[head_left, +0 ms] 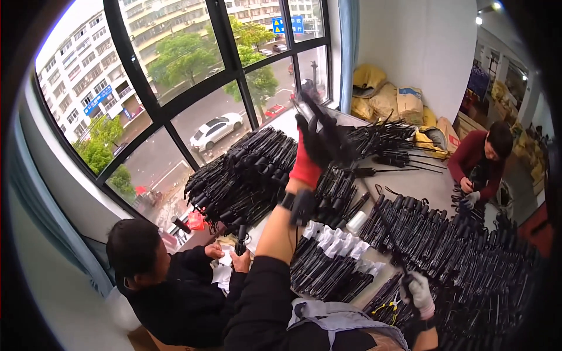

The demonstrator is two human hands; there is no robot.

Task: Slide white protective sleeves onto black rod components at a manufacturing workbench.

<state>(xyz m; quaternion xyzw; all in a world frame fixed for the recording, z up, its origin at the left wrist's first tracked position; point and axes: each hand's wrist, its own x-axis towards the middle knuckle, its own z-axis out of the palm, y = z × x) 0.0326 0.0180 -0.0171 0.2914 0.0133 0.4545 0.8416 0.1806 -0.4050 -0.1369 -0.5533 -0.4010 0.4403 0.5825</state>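
Slim black umbrella (pixel 339 140) over pale flat bench (pixel 410 184); white-gloved right hand (pixel 420 291), fingers clenched round dark handle; red-and-black-gloved left hand (pixel 316 146) at far end (blurred, grip unclear); probably light, bendable, best held by shaft

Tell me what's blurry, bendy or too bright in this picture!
Head view: the left grip and black umbrella frame beside it are smeared, probably by motion; head view: the window frame bows toward the rim, fisheye-style, with black corners around; head view: the sky is washed-out white.
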